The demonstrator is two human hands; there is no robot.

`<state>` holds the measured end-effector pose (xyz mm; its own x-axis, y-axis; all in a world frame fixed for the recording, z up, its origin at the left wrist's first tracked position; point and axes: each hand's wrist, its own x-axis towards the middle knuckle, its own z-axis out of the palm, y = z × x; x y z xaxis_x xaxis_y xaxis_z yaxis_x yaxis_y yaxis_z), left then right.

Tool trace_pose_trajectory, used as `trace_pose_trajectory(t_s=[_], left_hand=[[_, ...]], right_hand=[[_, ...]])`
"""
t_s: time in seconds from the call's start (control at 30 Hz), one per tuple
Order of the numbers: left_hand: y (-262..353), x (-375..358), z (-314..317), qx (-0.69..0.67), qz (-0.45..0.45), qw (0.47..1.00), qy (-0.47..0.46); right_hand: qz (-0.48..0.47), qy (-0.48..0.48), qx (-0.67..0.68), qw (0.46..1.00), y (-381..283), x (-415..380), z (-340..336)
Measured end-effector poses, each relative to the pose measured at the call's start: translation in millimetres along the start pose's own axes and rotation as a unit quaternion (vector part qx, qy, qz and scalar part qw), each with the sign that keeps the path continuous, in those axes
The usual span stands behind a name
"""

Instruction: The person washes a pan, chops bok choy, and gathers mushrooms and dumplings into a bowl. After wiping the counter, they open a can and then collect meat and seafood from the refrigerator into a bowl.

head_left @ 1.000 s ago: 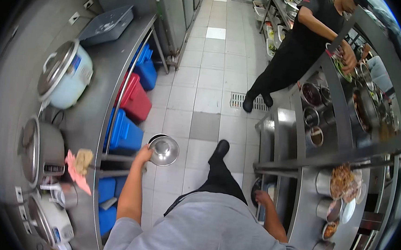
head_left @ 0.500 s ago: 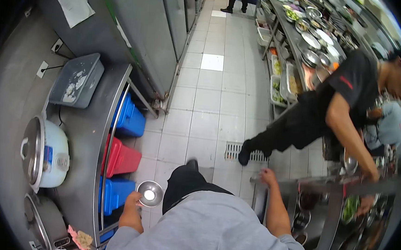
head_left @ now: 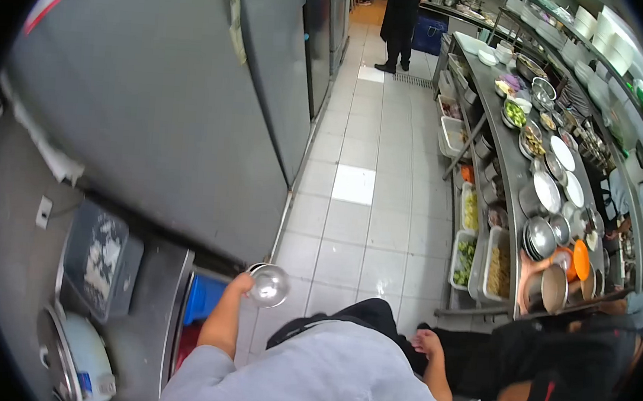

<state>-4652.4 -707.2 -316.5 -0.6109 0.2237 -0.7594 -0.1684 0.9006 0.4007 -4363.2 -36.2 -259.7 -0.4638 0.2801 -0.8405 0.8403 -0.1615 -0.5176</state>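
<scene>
My left hand (head_left: pixel 239 285) is closed on the edge of a small, round, shiny steel bowl (head_left: pixel 269 286), held out over the floor near the cabinet's foot. The bowl's hollow inside faces up toward me, with nothing seen in it. On the other side of my body, my right hand (head_left: pixel 426 341) hangs low with loosely bent fingers, and nothing shows in it. It is close to the dark-clothed leg of a co-worker (head_left: pixel 564 359) at the lower right.
Tall grey cabinets (head_left: pixel 156 114) line the left side. A steel counter (head_left: pixel 152 297) carries a grey tub (head_left: pixel 126 276) and a rice cooker (head_left: pixel 90 363). Along the right runs a prep table (head_left: pixel 511 206) with bowls and pans. Another person (head_left: pixel 402 27) stands farther down the tiled aisle (head_left: pixel 349 225).
I have moved forward along the aisle, with the steel bowl still in my left hand. The co-worker on the right now appears lower and nearer my side. The counter has slid back in view.
</scene>
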Motion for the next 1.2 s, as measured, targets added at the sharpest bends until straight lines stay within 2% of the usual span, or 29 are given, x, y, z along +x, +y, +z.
trace_pose_trajectory(t_s=[0.03, 0.07, 0.1, 0.13, 0.17, 0.27, 0.33, 0.37, 0.4, 0.47, 0.5, 0.53, 0.57, 0.6, 0.63, 0.67, 0.7, 0.77, 0.8, 0.9, 0.93, 1.0, 1.1, 1.2], left_hand=[[14, 48, -31, 0.332, 0.159, 0.93, 0.006], [27, 96, -61, 0.506, 0.291, 0.808, 0.076], [78, 108, -81, 0.328, 0.195, 0.923, 0.05], [134, 116, -102, 0.023, 0.102, 0.993, 0.059], [198, 116, -126, -0.206, 0.034, 0.971, 0.119], [259, 188, -173, -0.223, 0.03, 0.968, 0.112], [279, 221, -197, -0.21, -0.005, 0.967, 0.144], [286, 235, -212, -0.2, -0.022, 0.966, 0.162], [293, 248, -224, -0.236, -0.068, 0.956, 0.158], [283, 276, -248, -0.164, -0.084, 0.966, 0.179], [283, 284, -254, -0.171, -0.102, 0.96, 0.196], [284, 292, -260, -0.179, -0.119, 0.953, 0.213], [293, 292, -270, -0.222, -0.147, 0.934, 0.24], [298, 298, -281, -0.263, -0.172, 0.912, 0.265], [301, 306, -293, -0.281, -0.189, 0.912, 0.231], [303, 313, -304, -0.299, -0.207, 0.911, 0.195], [304, 325, -315, -0.319, -0.224, 0.907, 0.16], [299, 368, -335, -0.31, -0.263, 0.905, 0.126], [298, 389, -343, -0.309, -0.281, 0.902, 0.108], [323, 438, -365, -0.37, -0.264, 0.864, 0.216], [335, 448, -363, -0.376, -0.268, 0.864, 0.199], [349, 474, -404, -0.376, -0.273, 0.865, 0.188], [395, 488, -450, -0.431, -0.235, 0.846, 0.209], [432, 495, -487, -0.399, -0.197, 0.862, 0.243]], right_hand=[[0.013, -0.002, 0.007, 1.0, -7, 31, -11], [0.025, -0.03, 0.019, 0.999, -12, 63, -24], [0.03, -0.021, 0.017, 0.999, -16, 96, -36], [0.053, -0.002, -0.012, 0.999, -32, 122, -44], [0.075, 0.013, -0.06, 0.995, -71, 136, -47], [0.095, 0.01, -0.041, 0.995, -162, 213, -86], [0.088, 0.016, -0.027, 0.996, -240, 259, -106], [0.035, -0.054, -0.174, 0.983, -283, 314, -126], [-0.015, -0.122, -0.318, 0.94, -323, 361, -143], [-0.121, 0.061, -0.176, 0.975, -455, 385, -116], [-0.16, 0.121, -0.155, 0.967, -526, 385, -97], [-0.231, 0.134, -0.178, 0.947, -602, 380, -76], [-0.559, 0.267, -0.349, 0.703, -633, 458, -74], [-0.603, 0.262, -0.32, 0.682, -703, 457, -44], [-0.419, 0.128, -0.25, 0.864, -782, 427, -7], [-0.408, 0.011, -0.214, 0.887, -849, 394, 29], [-0.418, -0.064, -0.257, 0.869, -905, 388, 60], [-0.561, -0.105, -0.278, 0.772, -993, 389, 133], [-0.542, -0.164, -0.279, 0.776, -1033, 387, 168], [-0.438, -0.344, -0.253, 0.791, -1145, 344, 265], [-0.437, -0.374, -0.26, 0.776, -1166, 336, 289], [-0.448, -0.437, -0.255, 0.737, -1216, 326, 344], [-0.471, -0.519, -0.198, 0.685, -1276, 317, 410], [-0.504, -0.579, -0.164, 0.619, -1335, 307, 488]])
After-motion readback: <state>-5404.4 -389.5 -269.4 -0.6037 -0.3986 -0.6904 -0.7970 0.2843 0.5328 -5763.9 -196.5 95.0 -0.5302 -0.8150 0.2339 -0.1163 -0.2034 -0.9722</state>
